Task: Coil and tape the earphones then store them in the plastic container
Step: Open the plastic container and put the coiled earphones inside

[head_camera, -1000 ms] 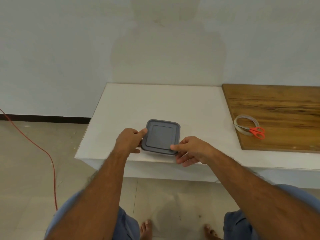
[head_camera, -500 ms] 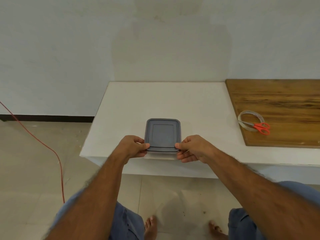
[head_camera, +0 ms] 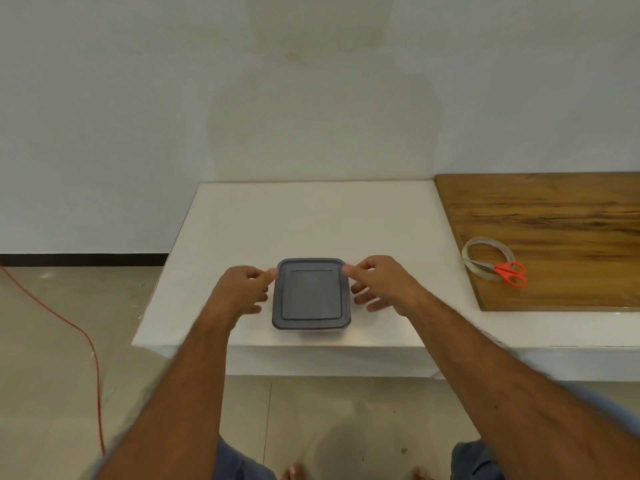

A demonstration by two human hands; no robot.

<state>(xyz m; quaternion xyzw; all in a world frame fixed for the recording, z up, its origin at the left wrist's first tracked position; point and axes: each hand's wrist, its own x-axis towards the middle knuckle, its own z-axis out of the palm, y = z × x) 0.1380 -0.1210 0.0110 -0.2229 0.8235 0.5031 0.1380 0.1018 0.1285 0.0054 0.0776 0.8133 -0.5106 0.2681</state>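
Note:
A clear plastic container with a grey lid (head_camera: 311, 296) sits shut near the front edge of the white table (head_camera: 311, 220). My left hand (head_camera: 242, 289) is at its far left corner, with the thumb tip touching the lid's rim and the fingers loosely bent beside the box. At the far right corner my right hand (head_camera: 381, 282) rests its thumb tip on the rim, fingers spread down along the side. No earphones show; the lid hides the inside.
A wooden board (head_camera: 554, 220) covers the table's right part, with a roll of clear tape (head_camera: 486, 240) and orange-handled scissors (head_camera: 509, 273) lying across the roll. A red cable (head_camera: 98, 375) runs over the floor at the left. A wall stands behind the table.
Both hands let go of the lid's near corners and moved forward to its far corners. The container has stayed in place.

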